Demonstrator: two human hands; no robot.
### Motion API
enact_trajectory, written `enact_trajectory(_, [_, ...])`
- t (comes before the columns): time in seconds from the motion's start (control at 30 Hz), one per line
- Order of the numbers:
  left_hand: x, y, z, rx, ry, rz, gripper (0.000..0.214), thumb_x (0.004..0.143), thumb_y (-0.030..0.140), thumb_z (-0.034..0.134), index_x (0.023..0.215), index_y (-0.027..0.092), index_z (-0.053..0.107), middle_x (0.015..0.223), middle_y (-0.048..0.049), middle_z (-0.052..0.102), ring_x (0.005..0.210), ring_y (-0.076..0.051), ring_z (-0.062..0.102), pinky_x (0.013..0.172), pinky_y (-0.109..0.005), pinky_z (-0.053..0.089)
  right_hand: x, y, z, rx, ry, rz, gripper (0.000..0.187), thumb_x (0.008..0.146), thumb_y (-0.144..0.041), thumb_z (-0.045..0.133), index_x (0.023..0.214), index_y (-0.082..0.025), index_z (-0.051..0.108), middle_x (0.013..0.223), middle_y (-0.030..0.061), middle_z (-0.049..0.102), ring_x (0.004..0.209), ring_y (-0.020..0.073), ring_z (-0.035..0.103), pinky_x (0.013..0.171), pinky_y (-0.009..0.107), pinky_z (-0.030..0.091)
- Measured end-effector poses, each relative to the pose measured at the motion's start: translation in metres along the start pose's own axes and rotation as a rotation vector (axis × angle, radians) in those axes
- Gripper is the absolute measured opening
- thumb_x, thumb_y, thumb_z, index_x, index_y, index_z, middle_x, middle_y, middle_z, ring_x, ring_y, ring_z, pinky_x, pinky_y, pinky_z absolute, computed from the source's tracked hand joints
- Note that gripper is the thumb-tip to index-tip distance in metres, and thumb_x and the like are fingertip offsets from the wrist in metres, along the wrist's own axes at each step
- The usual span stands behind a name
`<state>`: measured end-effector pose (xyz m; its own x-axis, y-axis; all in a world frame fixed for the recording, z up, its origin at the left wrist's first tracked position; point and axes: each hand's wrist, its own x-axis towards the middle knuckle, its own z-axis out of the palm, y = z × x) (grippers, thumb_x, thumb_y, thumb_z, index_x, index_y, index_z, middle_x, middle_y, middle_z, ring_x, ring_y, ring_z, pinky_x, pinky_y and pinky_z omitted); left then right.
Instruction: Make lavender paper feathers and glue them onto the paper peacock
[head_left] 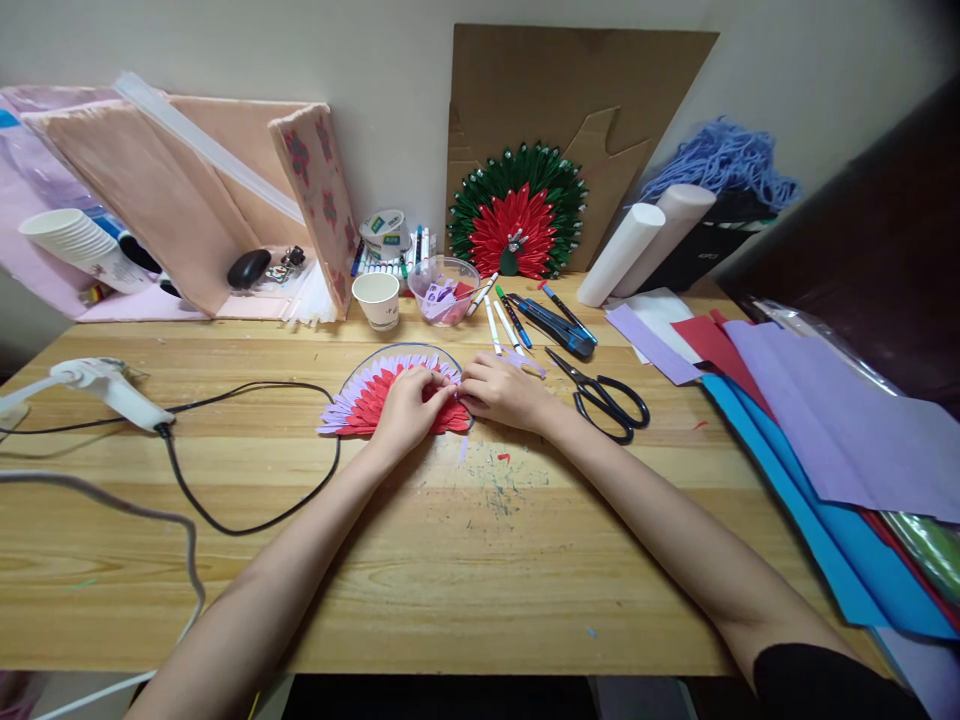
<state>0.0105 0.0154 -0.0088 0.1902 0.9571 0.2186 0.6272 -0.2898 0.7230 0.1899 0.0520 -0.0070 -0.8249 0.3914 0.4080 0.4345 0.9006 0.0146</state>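
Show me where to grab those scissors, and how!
Grip the scissors by the black handles, probably best coming from the right. They lie flat with the two loops spread toward the right and nearer side, while the blades point left and away. The right forearm crosses just in front, so the right side looks freer.

Lilac-edged red petal fan [367,405] on tabletop [420,580]
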Motion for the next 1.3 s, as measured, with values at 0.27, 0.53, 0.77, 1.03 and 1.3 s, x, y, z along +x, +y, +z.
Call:
enact_trajectory(0.27, [-0.0001,0.0015,-0.0003,0.005,0.012,-0.012,0.013,0.08,0.029,0.056,0.074,0.018,0.06,0.076,-0.0024,0.064,0.077,-0.018,0.056,0.074,-0.031,0.041,0.0027,-0.0066,0.0002,-0.098,-0.024,-0.011,0.019,0.085,-0.013,0.048,0.072,-0.013,0.061,0.075,0.0077,0.058,0.073,0.0187,0.046,0.063,0.031,0.039])
enact_trajectory(0.53, [-0.0001,-0.0014,0.0005,0.005,0.012,0.005,0.014,0.081,0.029,0.055,0.075,0.018,0.06,0.078,-0.0034,0.064,0.077,-0.018,0.055,0.074,-0.031,0.041,0.0023,-0.0061,0.0018,-0.086,-0.007,0.02,0.017,0.084,-0.015,0.049,0.07,-0.013,0.06,0.076,0.0076,0.058,0.076,0.0191,0.046,0.066,0.031,0.04])
enact_trajectory(0.77, [0.0,-0.0019,0.0006,0.007,0.006,0.0,0.014,0.081,0.029,0.055,0.075,0.018,0.06,0.078,-0.0033,0.064,0.078,-0.018,0.056,0.075,-0.031,0.041,0.0008,-0.0046,0.0016,-0.071,-0.001,-0.016,0.019,0.086,-0.015,0.047,0.074,-0.012,0.061,0.077,0.0082,0.058,0.076,0.0194,0.046,0.065,0.032,0.04])
enact_trajectory(1.03, [0.0003,-0.0028,0.0015,0.002,0.008,-0.007,0.013,0.08,0.029,0.055,0.075,0.018,0.06,0.078,-0.0033,0.064,0.077,-0.018,0.056,0.075,-0.032,0.042,0.0028,-0.0084,0.0029,-0.069,-0.026,0.006,0.021,0.087,-0.012,0.044,0.073,-0.012,0.061,0.075,0.0094,0.058,0.076,0.0198,0.046,0.065,0.032,0.04])
enact_trajectory(1.3, [0.0003,-0.0022,0.0011,-0.007,0.015,-0.002,0.013,0.08,0.028,0.055,0.075,0.018,0.06,0.078,-0.0034,0.064,0.077,-0.018,0.056,0.074,-0.031,0.042,0.0018,-0.0063,0.0039,-0.069,0.009,-0.017,0.02,0.087,-0.012,0.044,0.075,-0.011,0.061,0.076,0.009,0.058,0.076,0.0197,0.047,0.065,0.033,0.041])
